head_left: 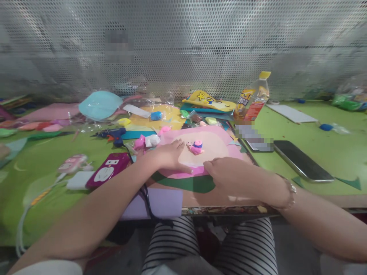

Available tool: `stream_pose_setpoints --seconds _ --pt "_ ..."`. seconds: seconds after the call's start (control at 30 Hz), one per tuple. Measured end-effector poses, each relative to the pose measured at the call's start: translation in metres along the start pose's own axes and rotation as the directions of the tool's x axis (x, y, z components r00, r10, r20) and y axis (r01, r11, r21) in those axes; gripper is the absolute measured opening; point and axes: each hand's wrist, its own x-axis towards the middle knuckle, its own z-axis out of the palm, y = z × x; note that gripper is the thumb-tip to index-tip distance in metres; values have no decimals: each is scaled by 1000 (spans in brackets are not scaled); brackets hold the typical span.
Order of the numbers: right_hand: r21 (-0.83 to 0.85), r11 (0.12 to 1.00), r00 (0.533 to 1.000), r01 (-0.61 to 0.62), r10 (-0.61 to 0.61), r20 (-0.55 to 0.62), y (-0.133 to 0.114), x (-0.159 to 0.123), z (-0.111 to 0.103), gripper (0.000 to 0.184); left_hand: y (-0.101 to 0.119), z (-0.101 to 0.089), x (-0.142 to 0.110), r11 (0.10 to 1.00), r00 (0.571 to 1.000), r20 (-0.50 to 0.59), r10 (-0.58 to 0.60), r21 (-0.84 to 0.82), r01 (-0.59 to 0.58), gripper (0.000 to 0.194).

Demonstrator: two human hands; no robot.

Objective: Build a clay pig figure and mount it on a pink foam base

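A pink paper cutout (220, 139) with a pale peach centre lies at the table's front edge, over a dark green paper piece (186, 183). On it sits a small clay snail (196, 146), pink with a pink and blue spiral shell. My left hand (172, 157) lies on the cutout's left side, fingers stretched out, thumb by a magenta clay strip (197, 170) on the near edge. My right hand (232, 173) rests at the strip's right end with its fingers curled in; whether they hold anything is hidden.
Left of my hands are a purple power bank (110, 170), a pink charger (72, 163) with a cable, and a dark blue glue gun (114, 135). Behind stand a drink bottle (254, 99) and clay packets. A phone (302, 160) lies right, near a perforated metal screen (183, 46).
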Motion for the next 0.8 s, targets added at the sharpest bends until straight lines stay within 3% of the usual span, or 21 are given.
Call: stream_pose_setpoints --seconds 0.23,0.43,0.67,0.8 --pt "70 997 998 33 -29 -62 8 4 -3 11 3 -3 -2 1000 1000 2 -13 -22 13 121" --pt "186 982 997 11 3 -76 -3 12 -4 23 0 2 1 1000 999 -33 -6 -31 5 117" --pt "-25 994 990 106 -108 -88 -12 11 3 18 0 2 0 1000 1000 -17 -9 -29 9 118" --pt "7 995 992 104 -103 -78 -6 11 6 19 1 -1 -1 1000 1000 -8 -8 -13 8 117"
